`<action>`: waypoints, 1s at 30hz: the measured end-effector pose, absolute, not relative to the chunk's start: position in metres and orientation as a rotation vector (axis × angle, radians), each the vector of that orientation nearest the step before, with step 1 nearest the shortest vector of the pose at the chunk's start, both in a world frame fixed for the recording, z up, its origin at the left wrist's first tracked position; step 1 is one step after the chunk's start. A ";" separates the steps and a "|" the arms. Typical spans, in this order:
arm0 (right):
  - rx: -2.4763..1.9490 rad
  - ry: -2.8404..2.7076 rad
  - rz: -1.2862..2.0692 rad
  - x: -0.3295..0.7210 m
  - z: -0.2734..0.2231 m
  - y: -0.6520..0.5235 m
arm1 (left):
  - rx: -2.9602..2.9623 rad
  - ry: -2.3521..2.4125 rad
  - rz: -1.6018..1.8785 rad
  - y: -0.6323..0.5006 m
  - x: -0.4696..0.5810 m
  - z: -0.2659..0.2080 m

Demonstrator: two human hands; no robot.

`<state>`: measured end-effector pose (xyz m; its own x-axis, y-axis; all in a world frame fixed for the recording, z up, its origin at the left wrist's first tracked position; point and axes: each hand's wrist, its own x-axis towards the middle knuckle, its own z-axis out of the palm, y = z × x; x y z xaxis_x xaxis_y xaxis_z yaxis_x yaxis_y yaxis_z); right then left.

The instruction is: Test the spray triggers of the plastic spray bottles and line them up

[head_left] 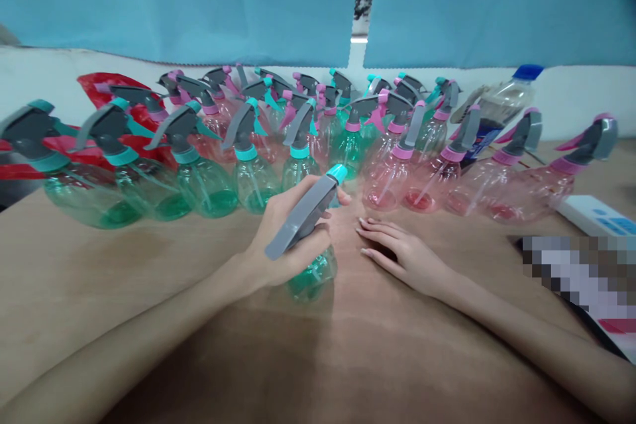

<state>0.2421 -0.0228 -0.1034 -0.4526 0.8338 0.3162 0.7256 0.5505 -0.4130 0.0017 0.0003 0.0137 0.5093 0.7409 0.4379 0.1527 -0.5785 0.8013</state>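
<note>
Brown tabletop (99, 278), green spray bottles (209, 193), pink spray bottles (422, 187) alongside

Two bare forearms (171, 318), bare wrists (444, 283), slender fingers (381, 237)

- Spray bottle (305, 215) at frame centre is tinted green, topped in grey and turquoise.
- Pink bottles (431, 182) right of centre are collared in pinkish purple.
- Backdrop (199, 0) above is coloured blue.

No lettering, brand or number can be read: the blue label (481, 139) on the blue-capped clear plastic bottle (511, 93) is too blurred, the blue print (612, 224) on the white box (579, 209) forms no legible characters, and the dark-edged flat item (571, 271) beside it is pixelated
</note>
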 end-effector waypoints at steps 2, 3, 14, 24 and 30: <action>-1.260 -2.308 0.294 0.242 -0.104 -0.023 | 2.022 0.757 1.041 0.000 0.003 0.014; -1.259 -2.309 0.294 0.242 -0.104 -0.022 | 2.024 0.769 1.030 0.000 0.003 0.014; -1.244 -2.287 0.308 0.242 -0.103 -0.023 | 2.042 0.809 1.020 -0.006 0.003 0.021; -1.258 -2.300 0.311 0.242 -0.101 -0.024 | 2.010 0.800 1.002 -0.006 0.003 0.018; -1.247 -2.283 0.311 0.242 -0.102 -0.023 | 1.986 0.835 1.009 -0.009 0.004 0.023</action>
